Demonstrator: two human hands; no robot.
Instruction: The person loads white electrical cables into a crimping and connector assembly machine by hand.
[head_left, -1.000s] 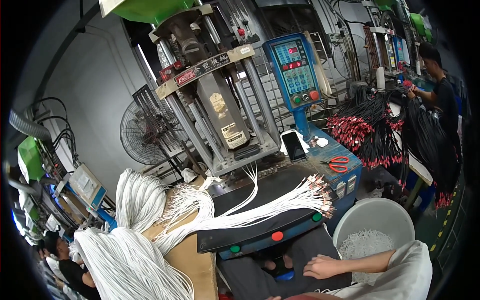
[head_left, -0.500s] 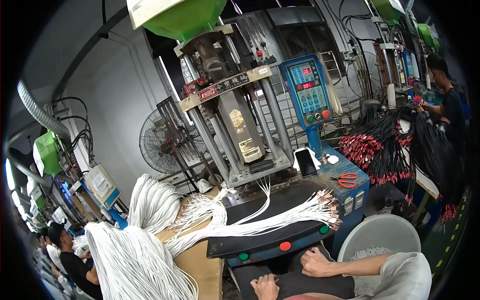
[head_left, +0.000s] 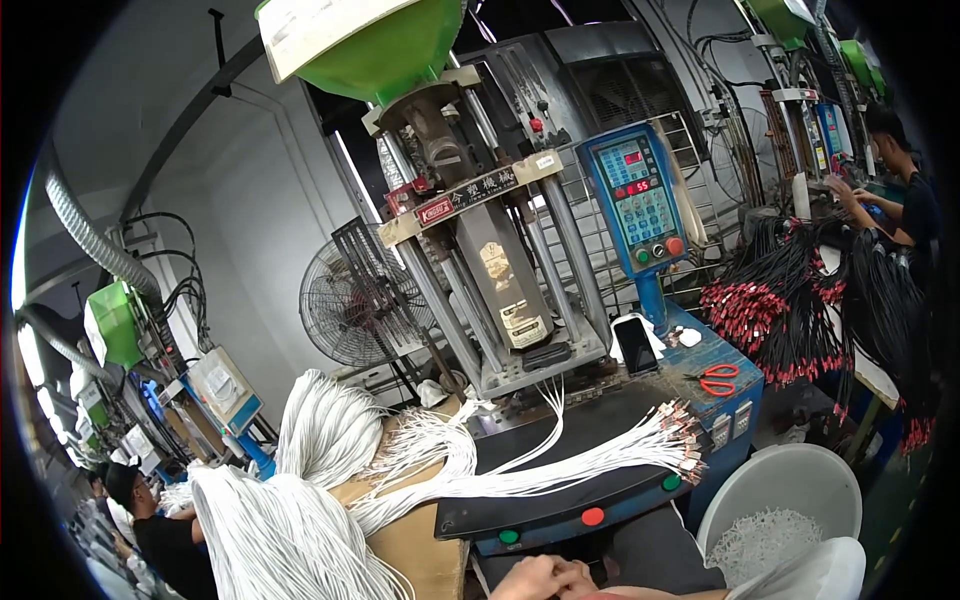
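My left hand (head_left: 526, 580) and my right hand (head_left: 574, 577) are together at the lower edge, over my dark-clothed lap. Their fingers look curled against each other; whatever is in them, if anything, is hidden, and the picture's edge cuts off part of both. Just beyond, on the dark front panel of a moulding press (head_left: 520, 290), lies a fanned bundle of white cables (head_left: 570, 468) with copper-coloured ends pointing right. Several white cables run from this panel up into the press's base. Neither hand touches the cables or the panel buttons.
Large coils of white cable (head_left: 285, 540) cover the cardboard (head_left: 420, 555) on the left. A phone (head_left: 634, 343) and orange-handled scissors (head_left: 718, 380) lie right of the press, beneath a blue control panel (head_left: 636, 205). A grey bucket (head_left: 850, 490) holds white scraps. Two co-workers sit farther off.
My hands were apart on my lap; now they meet lower down, nearer the picture's edge. The whole view has shifted, so the press appears farther right and lower. The control panel's display has changed.
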